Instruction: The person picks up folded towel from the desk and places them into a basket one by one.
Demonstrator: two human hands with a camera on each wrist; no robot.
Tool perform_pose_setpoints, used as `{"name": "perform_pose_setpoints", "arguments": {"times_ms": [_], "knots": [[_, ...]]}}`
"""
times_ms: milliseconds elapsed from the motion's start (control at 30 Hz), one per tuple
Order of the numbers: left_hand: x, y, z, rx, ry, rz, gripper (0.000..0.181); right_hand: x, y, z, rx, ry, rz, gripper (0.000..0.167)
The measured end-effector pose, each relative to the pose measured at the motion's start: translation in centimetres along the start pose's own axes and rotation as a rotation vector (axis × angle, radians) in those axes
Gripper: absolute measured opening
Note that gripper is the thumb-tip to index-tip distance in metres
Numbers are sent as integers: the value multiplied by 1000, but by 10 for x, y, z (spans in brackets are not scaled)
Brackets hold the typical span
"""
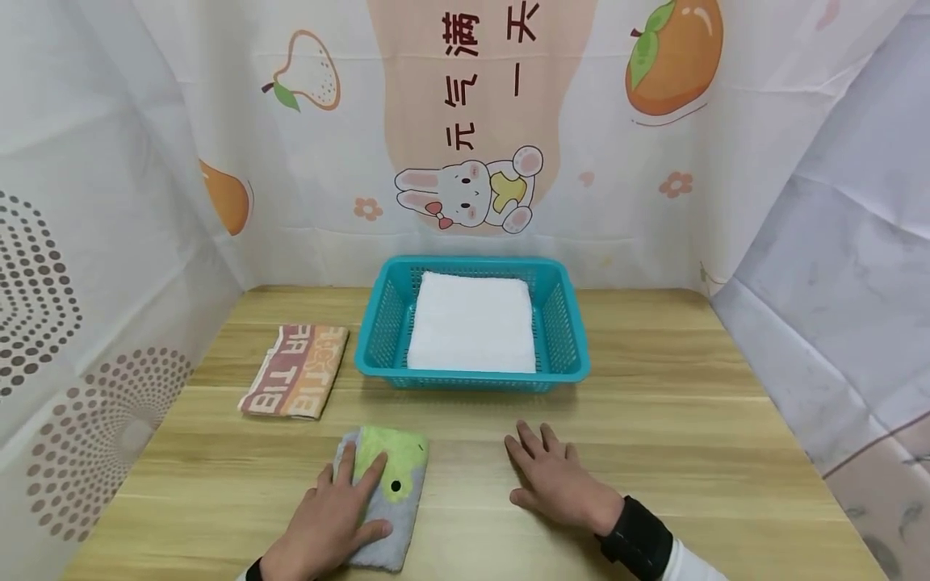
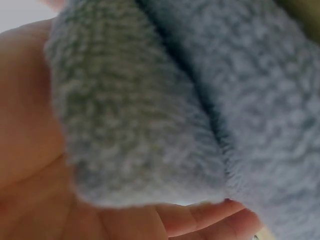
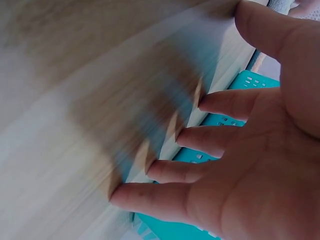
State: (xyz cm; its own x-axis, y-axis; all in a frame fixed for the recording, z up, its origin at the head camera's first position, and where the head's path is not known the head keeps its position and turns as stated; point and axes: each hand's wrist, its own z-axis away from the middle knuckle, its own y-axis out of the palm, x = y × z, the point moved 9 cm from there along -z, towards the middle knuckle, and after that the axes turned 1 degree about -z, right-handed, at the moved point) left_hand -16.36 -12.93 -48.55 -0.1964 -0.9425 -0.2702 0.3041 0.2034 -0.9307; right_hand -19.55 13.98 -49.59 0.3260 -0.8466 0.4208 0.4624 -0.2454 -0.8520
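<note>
Cloth (image 1: 400, 512) before basket (image 1: 472, 377) — towel (image 1: 472, 324) inside

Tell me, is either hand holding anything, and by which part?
Nothing seems to be held: the left hand rests on the gray-and-green towel, and the right hand touches the table.

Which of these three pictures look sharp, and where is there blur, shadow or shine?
Head view: even light, print on the curtain clear; left wrist view: the grey towel close and soft, a dark shadow along a fold, a pale upper-left corner; right wrist view: the tabletop blurred, mirroring the right hand and basket.
</note>
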Motion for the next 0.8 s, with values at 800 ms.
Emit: {"name": "perform_pose_setpoints", "arguments": {"times_ms": [800], "knots": [[-3, 2, -6, 35, -13, -67, 88, 4, -4, 2, -12, -11, 18, 72]]}}
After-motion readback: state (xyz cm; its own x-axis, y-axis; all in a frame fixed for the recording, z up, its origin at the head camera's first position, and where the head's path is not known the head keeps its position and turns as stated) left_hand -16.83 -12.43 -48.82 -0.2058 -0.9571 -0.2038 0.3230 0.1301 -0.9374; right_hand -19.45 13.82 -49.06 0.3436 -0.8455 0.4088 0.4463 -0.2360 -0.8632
